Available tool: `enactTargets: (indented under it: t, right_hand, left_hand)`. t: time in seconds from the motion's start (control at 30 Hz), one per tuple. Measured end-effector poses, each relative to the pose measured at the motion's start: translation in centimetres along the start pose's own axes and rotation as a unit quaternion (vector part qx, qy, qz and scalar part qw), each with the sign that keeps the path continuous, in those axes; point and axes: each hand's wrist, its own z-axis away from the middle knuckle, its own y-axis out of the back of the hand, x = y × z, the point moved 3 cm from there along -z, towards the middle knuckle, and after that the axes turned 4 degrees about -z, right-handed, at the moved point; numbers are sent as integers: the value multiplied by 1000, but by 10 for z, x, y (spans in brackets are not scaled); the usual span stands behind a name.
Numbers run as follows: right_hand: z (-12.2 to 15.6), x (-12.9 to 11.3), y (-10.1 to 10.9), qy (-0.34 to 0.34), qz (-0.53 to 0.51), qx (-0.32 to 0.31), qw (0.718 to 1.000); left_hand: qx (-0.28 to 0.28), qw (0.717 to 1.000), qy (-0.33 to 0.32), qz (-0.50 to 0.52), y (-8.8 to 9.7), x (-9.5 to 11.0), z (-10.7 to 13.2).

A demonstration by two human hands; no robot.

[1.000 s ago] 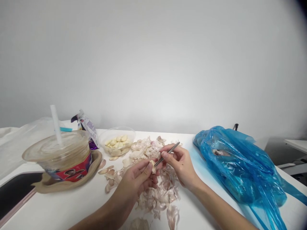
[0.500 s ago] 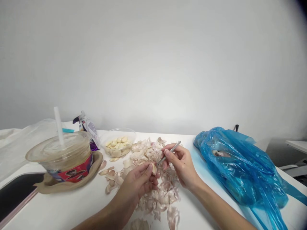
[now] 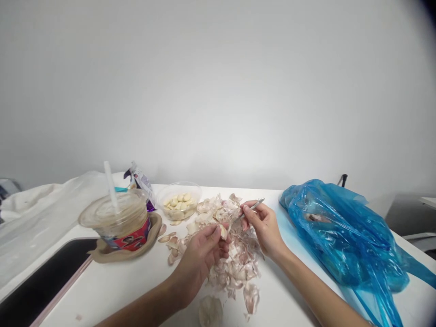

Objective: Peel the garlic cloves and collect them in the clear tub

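Note:
Between the thumb and fingers of my left hand point(image 3: 206, 247) is a garlic clove point(image 3: 224, 232), partly covered by skin. My right hand point(image 3: 262, 227) is closed around a thin metal tool point(image 3: 257, 204), perhaps a small knife; its tip points down toward the clove, and the exact kind is unclear. Beneath both hands spreads a heap of garlic skins point(image 3: 235, 270). Behind my left hand, a clear plastic bowl point(image 3: 195, 190) contains several peeled cloves point(image 3: 179, 200). A few unpeeled cloves point(image 3: 173, 243) lie left of the skins.
A lidded drink cup point(image 3: 131, 225) with a straw stands in a cardboard holder point(image 3: 116, 257) at left, beside a dark tablet-like device point(image 3: 51, 277). A purple-white wrapper point(image 3: 141, 181) is behind it. On the right lies a blue plastic bag point(image 3: 340, 236). A wall closes off the back.
The view has shifted a little left, so the cup and bowl appear farther right. The metal tool's tip has moved slightly away from the clove. Both hands keep their holds.

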Motion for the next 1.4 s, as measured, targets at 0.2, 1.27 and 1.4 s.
enactTargets:
  t: [0.2, 1.27, 1.4]
  right_hand:
    - [9, 0, -8, -20, 14, -30, 999]
    - [11, 2, -13, -44, -27, -38, 998]
    - [11, -3, -11, -24, -33, -19, 999]
  left_hand:
    - [-10, 1000, 5, 7, -2, -1, 2]
    - [43, 998, 29, 26, 11, 2, -5]
    - [49, 998, 26, 7, 10, 2, -7]
